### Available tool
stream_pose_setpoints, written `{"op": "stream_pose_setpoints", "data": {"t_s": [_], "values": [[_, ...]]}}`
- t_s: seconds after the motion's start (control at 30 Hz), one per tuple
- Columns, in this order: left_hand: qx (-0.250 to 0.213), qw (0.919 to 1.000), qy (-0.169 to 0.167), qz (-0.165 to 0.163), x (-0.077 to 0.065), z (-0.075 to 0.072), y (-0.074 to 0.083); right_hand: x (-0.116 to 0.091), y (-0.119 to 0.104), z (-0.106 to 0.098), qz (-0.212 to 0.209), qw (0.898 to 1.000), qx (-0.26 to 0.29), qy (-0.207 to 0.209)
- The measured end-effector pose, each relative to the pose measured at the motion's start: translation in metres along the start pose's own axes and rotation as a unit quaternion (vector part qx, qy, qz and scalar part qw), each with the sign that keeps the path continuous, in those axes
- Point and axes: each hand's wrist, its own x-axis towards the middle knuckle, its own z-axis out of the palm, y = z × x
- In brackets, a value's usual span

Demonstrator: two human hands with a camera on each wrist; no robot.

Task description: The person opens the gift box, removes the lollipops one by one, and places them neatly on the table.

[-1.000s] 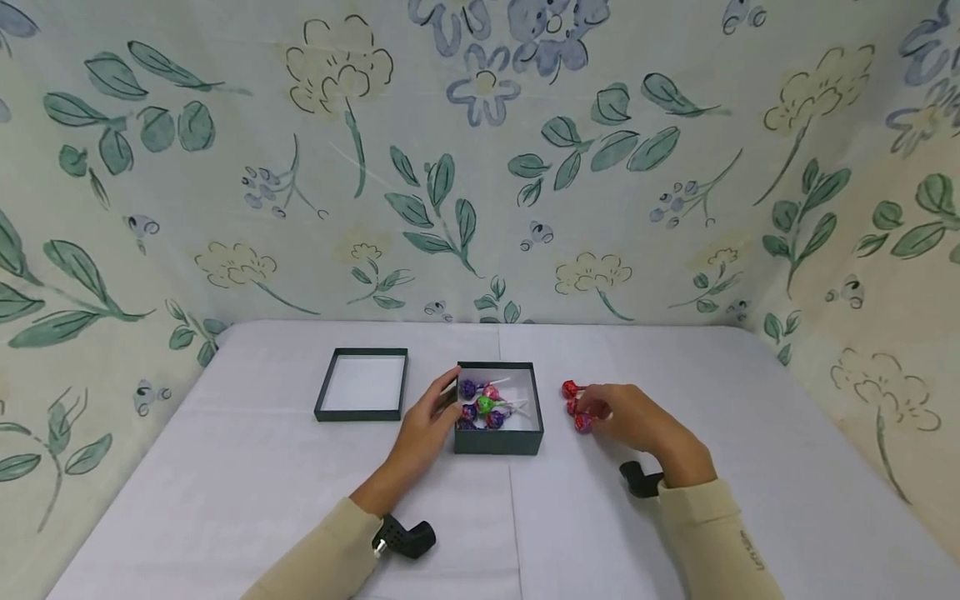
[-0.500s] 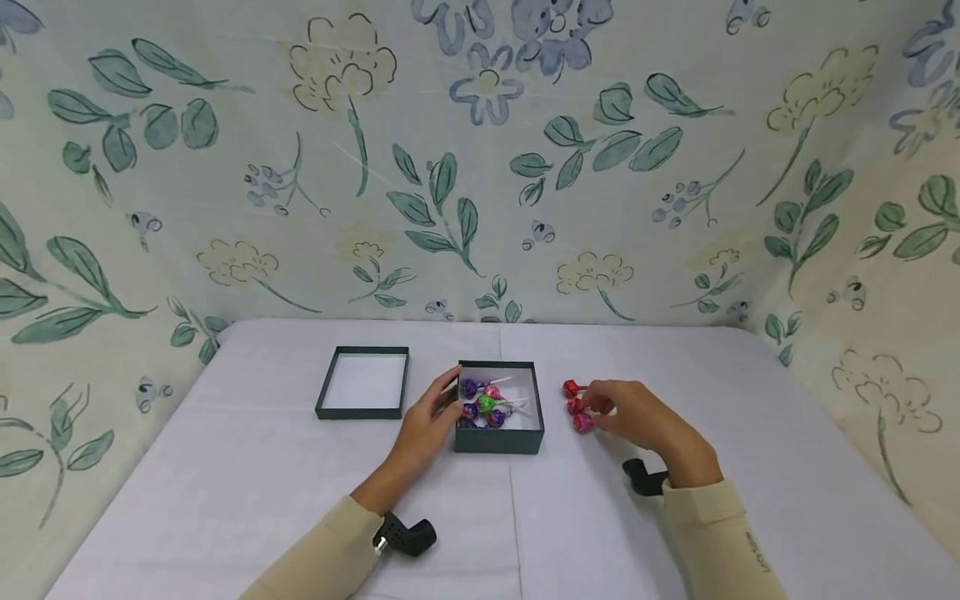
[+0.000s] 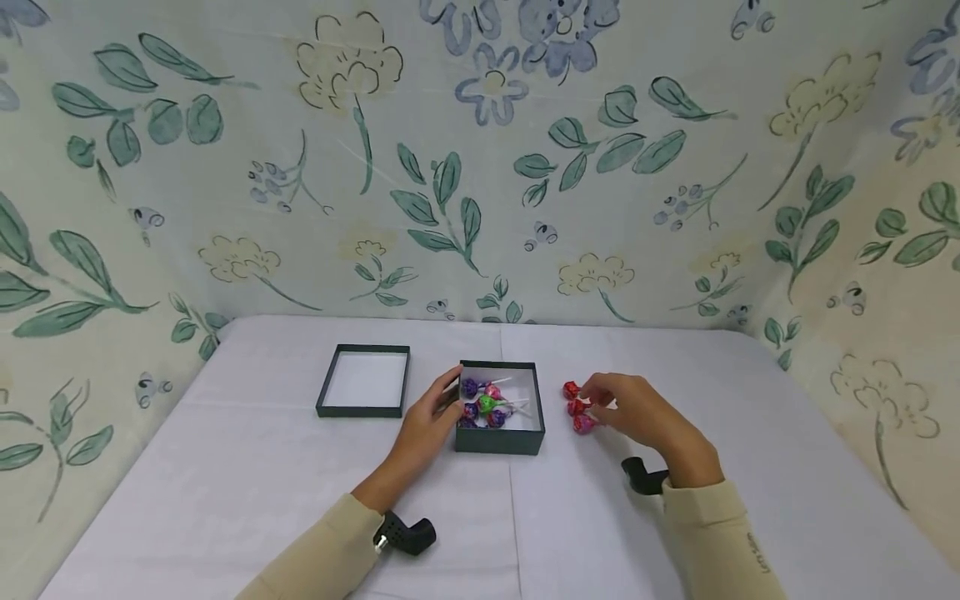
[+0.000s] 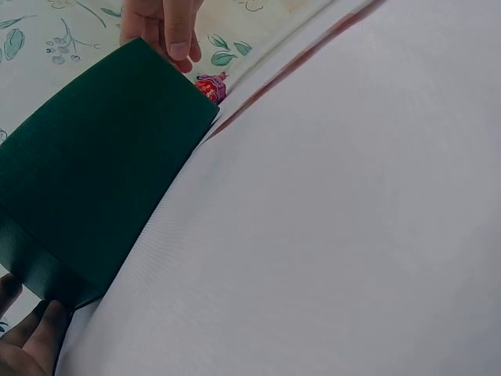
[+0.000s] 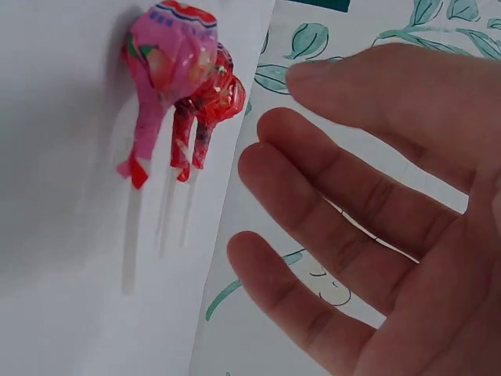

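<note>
A dark green box (image 3: 498,442) with a white inside holds several wrapped lollipops (image 3: 487,403), purple, pink and green. My left hand (image 3: 423,433) rests along the box's left side, its fingertips touching the wall; in the left wrist view its fingers (image 4: 35,341) show at the box's corner. To the right of the box, three lollipops lie side by side on the cloth: two red ones (image 3: 571,390) and a pink one (image 5: 174,51). My right hand (image 3: 637,412) is just beside them, fingers loosely bent and apart, holding nothing in the right wrist view. In the head view it hides their sticks.
The box's lid (image 3: 360,412), dark green with a white inside, lies inside up to the left of the box. A white cloth (image 3: 262,492) covers the table. A floral curtain (image 3: 480,167) stands behind and at both sides.
My right hand has risen slightly away from the lollipops, and more of the middle red one shows. My left hand and the box stay where they were.
</note>
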Motion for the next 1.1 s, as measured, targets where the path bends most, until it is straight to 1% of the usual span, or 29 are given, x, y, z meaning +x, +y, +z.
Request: {"op": "stream_pose_setpoints", "data": {"t_s": [0.2,0.47,0.67,0.77,1.0,1.1], "values": [[0.003,1.0,-0.002,0.002,-0.001,0.001,0.0,0.004,-0.005,0.0,0.0,1.0,0.018,0.005],[0.004,1.0,0.0,0.003,-0.001,0.001,0.0,0.011,-0.014,-0.005,-0.045,0.999,0.022,0.02],[0.008,1.0,0.002,0.002,-0.001,0.0,0.002,0.017,-0.024,-0.008,-0.069,0.997,0.029,0.026],[0.009,1.0,0.001,-0.002,0.0,-0.001,-0.001,0.021,-0.03,-0.008,-0.073,0.996,0.035,0.027],[0.001,0.9999,0.013,0.0,0.012,0.005,-0.034,0.031,-0.047,-0.004,-0.077,0.996,0.039,0.035],[0.005,0.9998,0.018,0.004,0.013,0.006,-0.039,0.034,-0.054,-0.002,-0.076,0.995,0.047,0.038]]}}
